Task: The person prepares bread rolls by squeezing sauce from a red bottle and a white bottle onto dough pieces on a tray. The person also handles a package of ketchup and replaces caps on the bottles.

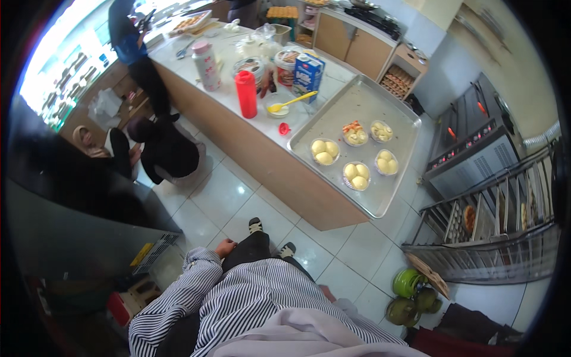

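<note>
My left hand (225, 247) hangs beside my dark trousers, below the striped sleeve; its fingers point away and are too small to make out. Only a sliver of my right hand (327, 293) shows past my striped top, with its fingers hidden. Both hands are apart from the counter. On it lies a large metal baking tray (333, 107) with several paper cups of pale dough balls (325, 152); one cup has a reddish topping (355, 132). Left of the tray stand a glass bowl (278, 106) with a yellow brush (292, 102), a red bottle (246, 95) and its red cap (284, 128).
A blue carton (308, 76), tubs and a pink flask (206, 66) stand farther back on the counter (178, 83). At left one person (169, 149) crouches near others. An oven (470, 149), a tray rack (493, 214) and green gas cylinders (409, 282) are at right.
</note>
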The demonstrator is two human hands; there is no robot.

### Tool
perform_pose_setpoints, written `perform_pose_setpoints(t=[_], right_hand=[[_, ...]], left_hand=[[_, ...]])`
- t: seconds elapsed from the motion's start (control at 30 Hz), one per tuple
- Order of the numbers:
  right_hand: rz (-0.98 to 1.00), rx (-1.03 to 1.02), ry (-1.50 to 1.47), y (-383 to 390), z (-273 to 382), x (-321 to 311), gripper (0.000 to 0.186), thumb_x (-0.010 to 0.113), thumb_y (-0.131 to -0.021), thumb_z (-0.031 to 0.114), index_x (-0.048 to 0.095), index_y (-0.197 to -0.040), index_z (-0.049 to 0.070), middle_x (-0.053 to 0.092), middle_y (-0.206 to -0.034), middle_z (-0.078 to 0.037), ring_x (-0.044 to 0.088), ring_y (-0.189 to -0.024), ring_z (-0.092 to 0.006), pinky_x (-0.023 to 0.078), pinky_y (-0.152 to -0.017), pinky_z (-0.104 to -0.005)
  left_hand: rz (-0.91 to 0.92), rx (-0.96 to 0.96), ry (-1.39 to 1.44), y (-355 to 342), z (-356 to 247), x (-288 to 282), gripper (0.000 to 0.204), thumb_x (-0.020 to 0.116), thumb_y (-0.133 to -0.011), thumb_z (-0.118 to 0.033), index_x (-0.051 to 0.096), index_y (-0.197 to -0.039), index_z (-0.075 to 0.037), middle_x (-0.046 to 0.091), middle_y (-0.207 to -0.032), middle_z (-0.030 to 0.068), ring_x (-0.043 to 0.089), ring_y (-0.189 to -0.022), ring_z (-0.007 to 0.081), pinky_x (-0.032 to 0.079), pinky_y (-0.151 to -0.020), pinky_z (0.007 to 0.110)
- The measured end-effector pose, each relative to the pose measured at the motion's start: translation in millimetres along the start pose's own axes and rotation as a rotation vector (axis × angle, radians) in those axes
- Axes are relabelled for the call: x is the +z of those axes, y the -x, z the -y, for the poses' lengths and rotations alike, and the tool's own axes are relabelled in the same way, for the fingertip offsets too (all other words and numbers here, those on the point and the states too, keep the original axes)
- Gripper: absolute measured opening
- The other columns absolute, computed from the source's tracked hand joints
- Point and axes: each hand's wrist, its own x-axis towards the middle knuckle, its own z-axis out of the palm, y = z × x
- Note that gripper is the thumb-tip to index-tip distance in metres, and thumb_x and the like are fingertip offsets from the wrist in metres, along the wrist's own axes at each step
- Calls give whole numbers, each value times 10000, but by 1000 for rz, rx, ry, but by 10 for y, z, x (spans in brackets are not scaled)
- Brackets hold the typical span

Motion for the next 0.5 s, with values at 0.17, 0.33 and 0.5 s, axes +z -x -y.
perform_pose_setpoints(t=[0.17,0.33,0.5], right_hand=[[-9,-116,15,-242,794,-91,357,512,-851,312,509,-1144,108,632,-905,-145,644,-678,-252,459,-578,-393],[-35,-252,135,-265,1529,90,338,496,-850,298,505,-1124,101,638,-886,-137,657,-674,-262,454,-571,-389],[-15,-253,302,-151,2106,669,321,499,-847,287,509,-1108,99,639,-876,-135,657,-672,-257,456,-571,-388]], left_hand=[[-124,-160,16,451,126,20,433,548,-743,-316,609,-1001,26,626,-980,204,603,-916,306,461,-809,361],[-244,-423,239,923,363,-101,435,551,-715,-321,627,-974,21,627,-973,209,606,-905,308,465,-795,361],[-313,-298,99,1170,594,-248,407,568,-717,-317,645,-902,38,650,-875,195,621,-827,293,474,-742,347]])
